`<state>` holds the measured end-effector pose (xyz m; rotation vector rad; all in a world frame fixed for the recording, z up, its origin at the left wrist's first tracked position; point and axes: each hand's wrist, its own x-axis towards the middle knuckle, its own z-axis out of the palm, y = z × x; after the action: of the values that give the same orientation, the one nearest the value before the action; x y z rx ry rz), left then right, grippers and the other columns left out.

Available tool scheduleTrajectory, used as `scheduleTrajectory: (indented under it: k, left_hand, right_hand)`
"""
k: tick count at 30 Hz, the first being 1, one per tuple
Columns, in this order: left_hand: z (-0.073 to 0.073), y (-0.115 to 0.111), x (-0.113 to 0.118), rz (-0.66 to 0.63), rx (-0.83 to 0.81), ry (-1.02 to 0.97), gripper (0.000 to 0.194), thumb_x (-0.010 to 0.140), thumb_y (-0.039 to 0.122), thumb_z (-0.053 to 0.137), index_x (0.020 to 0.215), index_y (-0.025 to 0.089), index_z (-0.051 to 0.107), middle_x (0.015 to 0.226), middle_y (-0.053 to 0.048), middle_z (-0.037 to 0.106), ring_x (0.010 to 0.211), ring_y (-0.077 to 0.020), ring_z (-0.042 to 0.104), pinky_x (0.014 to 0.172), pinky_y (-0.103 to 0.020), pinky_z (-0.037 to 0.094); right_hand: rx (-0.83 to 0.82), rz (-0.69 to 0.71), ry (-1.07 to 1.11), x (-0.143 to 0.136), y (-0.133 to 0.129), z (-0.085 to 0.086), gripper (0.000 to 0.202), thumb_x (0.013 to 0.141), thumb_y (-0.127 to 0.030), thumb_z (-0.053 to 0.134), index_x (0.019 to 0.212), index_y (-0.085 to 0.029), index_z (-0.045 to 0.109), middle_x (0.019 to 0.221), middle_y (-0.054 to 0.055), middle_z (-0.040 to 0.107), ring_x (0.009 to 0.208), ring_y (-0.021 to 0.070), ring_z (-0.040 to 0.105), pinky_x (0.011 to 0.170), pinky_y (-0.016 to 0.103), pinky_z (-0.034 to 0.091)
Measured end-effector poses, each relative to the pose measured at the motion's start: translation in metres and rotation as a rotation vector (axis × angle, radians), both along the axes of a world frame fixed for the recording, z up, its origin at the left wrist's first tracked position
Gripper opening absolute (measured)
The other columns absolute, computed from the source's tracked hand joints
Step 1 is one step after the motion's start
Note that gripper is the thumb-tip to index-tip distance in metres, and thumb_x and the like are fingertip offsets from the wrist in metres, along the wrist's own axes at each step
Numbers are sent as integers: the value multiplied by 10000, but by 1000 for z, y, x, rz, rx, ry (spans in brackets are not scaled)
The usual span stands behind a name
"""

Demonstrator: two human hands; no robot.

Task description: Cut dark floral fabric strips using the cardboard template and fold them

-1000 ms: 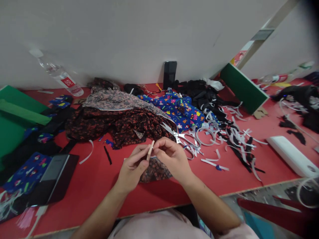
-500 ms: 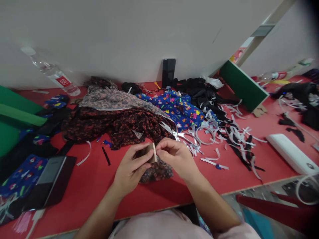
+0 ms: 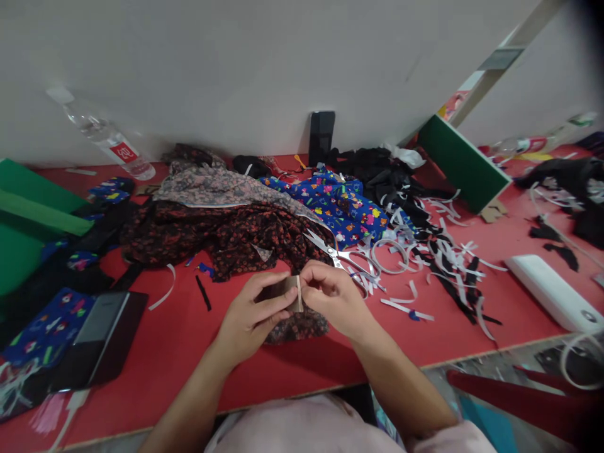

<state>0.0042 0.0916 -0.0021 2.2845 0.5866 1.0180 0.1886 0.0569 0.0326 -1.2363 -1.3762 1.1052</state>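
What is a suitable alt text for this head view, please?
A person's left hand holds a small, flat brownish piece above a red table, with the right hand at its pale edge. Beyond lie scissors, dark floral fabric and blue patterned fabric; a phone leans against the wall.

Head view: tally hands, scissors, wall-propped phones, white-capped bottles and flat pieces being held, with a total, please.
Left hand and right hand: 2
Scissors: 1
Wall-propped phone: 1
White-capped bottle: 1
Held tan piece: 1
Total: 6
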Motion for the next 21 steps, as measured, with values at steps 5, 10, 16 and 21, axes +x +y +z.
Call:
scheduleTrajectory:
  k: [5,10,16,21]
  left_hand:
    - [-1,-1,1,-38,-100,-51,467,849,213,544,1286,367,486,1245,-76,509,1127,-208,505,922,-366,452]
    - [-2,-2,0,-32,-201,-106,463,850,192,541,1279,360,498,1265,-65,502,1141,-200,500,934,-346,450]
    - [-3,0,-1,-13,-181,-111,486,838,144,549,1271,361,506,1281,-53,496,1147,-188,494,962,-346,428]
    - [-4,3,-3,-5,-75,-41,489,837,160,556,1280,359,495,1275,-65,502,1146,-201,493,951,-375,430]
  right_hand:
    - [-47,-1,85,-5,-1,-4,110,693,-110,479,613,-168,528,667,-26,470,623,91,439,578,206,344]
    - [-162,6,279,-10,-1,-3,69,701,-151,511,652,-170,555,636,-37,492,565,83,438,546,206,349]
    - [-237,-1,359,-7,1,2,48,685,-203,614,699,-157,621,654,-27,566,599,85,484,599,215,383]
    - [-260,4,265,1,2,-1,51,681,-199,609,698,-155,630,630,-30,567,572,84,473,569,213,370]
